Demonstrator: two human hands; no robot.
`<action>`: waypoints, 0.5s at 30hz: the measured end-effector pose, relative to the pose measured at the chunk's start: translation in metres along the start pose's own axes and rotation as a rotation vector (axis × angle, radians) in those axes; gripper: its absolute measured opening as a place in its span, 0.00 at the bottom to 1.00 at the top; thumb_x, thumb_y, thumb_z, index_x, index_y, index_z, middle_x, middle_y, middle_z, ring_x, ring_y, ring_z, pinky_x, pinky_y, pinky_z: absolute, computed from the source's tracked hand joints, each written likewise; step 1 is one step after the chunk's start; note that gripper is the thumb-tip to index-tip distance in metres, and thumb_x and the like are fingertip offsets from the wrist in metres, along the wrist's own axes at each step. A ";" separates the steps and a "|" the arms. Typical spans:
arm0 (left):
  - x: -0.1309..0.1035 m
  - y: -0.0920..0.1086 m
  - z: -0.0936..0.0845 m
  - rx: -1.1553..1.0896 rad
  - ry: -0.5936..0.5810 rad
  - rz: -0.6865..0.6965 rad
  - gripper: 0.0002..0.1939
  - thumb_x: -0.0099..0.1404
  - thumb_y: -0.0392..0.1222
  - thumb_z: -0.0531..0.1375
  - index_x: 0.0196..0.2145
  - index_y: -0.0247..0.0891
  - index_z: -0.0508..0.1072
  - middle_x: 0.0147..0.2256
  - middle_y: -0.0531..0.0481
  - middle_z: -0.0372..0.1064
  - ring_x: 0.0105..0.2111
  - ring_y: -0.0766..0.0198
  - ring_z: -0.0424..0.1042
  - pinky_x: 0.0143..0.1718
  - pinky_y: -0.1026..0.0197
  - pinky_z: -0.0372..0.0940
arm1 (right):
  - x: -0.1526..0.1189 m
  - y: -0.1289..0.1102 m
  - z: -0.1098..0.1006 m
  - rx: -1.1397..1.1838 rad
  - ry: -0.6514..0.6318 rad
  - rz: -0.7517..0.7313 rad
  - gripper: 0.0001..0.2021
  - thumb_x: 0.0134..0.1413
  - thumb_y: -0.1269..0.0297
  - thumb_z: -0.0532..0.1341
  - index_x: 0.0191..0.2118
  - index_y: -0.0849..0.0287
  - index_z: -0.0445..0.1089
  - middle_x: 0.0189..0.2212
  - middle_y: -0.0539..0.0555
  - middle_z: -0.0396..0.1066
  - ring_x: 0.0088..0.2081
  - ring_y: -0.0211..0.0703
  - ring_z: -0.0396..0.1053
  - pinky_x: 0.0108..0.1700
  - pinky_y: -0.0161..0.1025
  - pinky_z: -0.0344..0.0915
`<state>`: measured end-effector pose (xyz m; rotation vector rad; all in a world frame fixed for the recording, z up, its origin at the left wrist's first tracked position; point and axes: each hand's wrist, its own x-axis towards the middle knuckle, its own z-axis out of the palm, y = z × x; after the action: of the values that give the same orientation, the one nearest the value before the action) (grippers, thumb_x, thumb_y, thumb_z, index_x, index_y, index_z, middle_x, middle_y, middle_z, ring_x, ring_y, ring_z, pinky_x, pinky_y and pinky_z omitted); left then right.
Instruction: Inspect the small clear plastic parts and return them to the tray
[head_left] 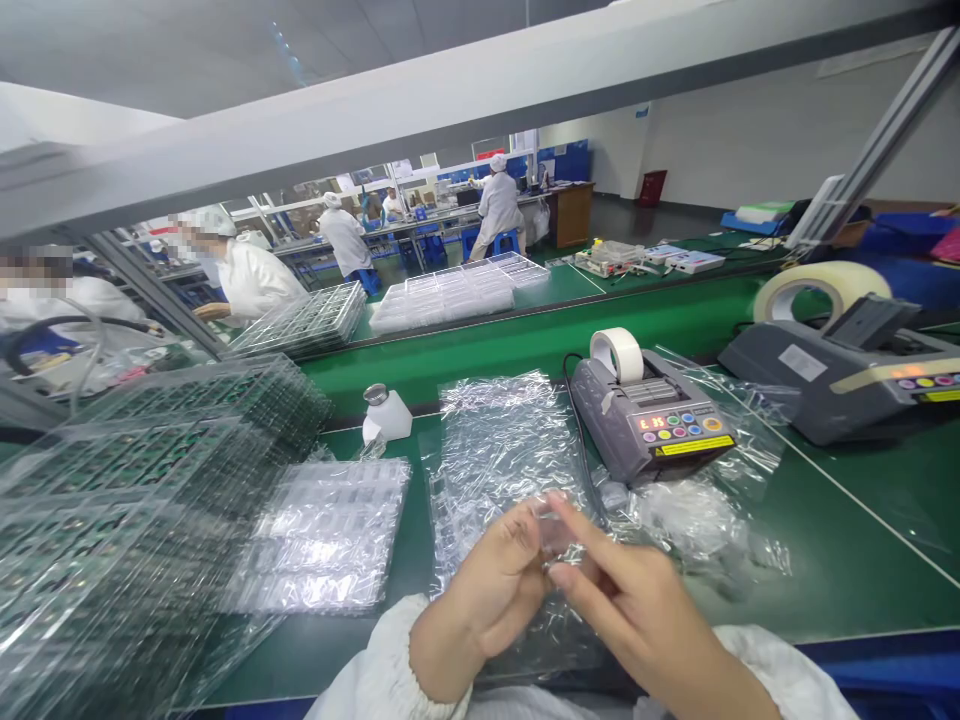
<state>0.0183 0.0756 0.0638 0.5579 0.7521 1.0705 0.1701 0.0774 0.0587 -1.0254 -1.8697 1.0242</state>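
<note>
while hands (499,575) hold clear film (555,537), workers (499,208) sit beyond the green bench (832,530)

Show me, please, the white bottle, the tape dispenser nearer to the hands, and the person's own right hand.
White bottle (389,416): head view, on its white body.
Nearer tape dispenser (651,425): head view, on its front panel.
Right hand (639,596): head view, on the back of the hand.
</note>
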 end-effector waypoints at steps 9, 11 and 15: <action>0.041 0.038 -0.007 0.496 0.104 0.101 0.20 0.61 0.56 0.55 0.31 0.34 0.74 0.34 0.45 0.70 0.35 0.63 0.67 0.41 0.60 0.60 | 0.023 0.012 0.006 0.159 -0.194 0.281 0.39 0.59 0.52 0.52 0.66 0.54 0.25 0.17 0.41 0.56 0.19 0.37 0.55 0.23 0.34 0.52; 0.073 0.066 -0.019 0.766 0.287 0.180 0.23 0.65 0.55 0.49 0.34 0.32 0.74 0.37 0.42 0.72 0.35 0.62 0.69 0.41 0.58 0.62 | 0.028 0.013 0.004 0.253 -0.136 0.357 0.39 0.59 0.51 0.51 0.65 0.53 0.23 0.17 0.41 0.55 0.19 0.37 0.54 0.22 0.33 0.53; 0.140 0.139 -0.055 0.972 0.619 0.309 0.18 0.67 0.47 0.50 0.46 0.32 0.68 0.40 0.44 0.71 0.40 0.61 0.70 0.45 0.53 0.63 | 0.028 0.020 0.003 0.230 -0.169 0.334 0.36 0.58 0.52 0.51 0.66 0.56 0.33 0.17 0.41 0.54 0.19 0.37 0.53 0.23 0.34 0.54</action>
<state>-0.0641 0.2612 0.0916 1.2131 1.8087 1.1295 0.1624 0.1081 0.0464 -1.1650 -1.6925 1.5256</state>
